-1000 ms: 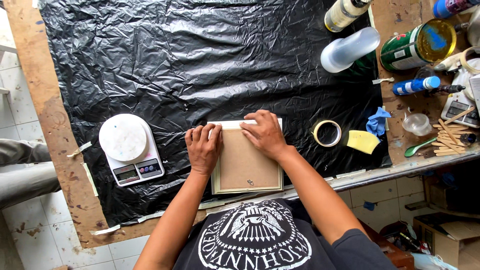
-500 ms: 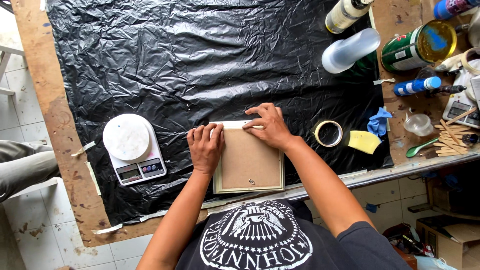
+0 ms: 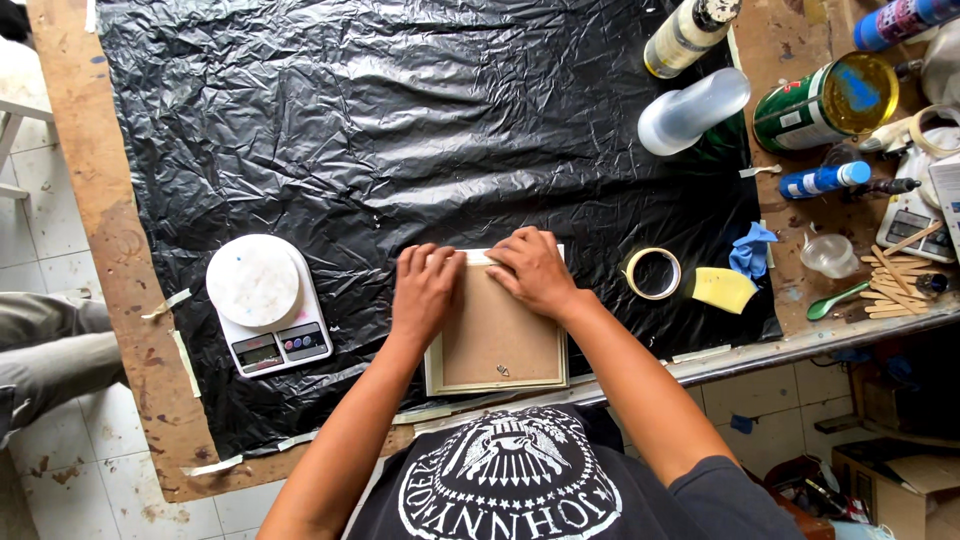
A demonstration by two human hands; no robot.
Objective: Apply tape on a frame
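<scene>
A white kitchen scale [image 3: 265, 305] sits lower left on black plastic sheeting [image 3: 400, 120]. Right of centre lie a tape roll [image 3: 652, 273], yellow sponge [image 3: 722, 289] and blue cloth [image 3: 751, 250]; an open paint can [image 3: 828, 100] stands upper right.

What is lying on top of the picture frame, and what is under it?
Both hands press its far edge: left hand, right hand. The picture frame lies back-up on black plastic sheet. Its front face is hidden.
</scene>
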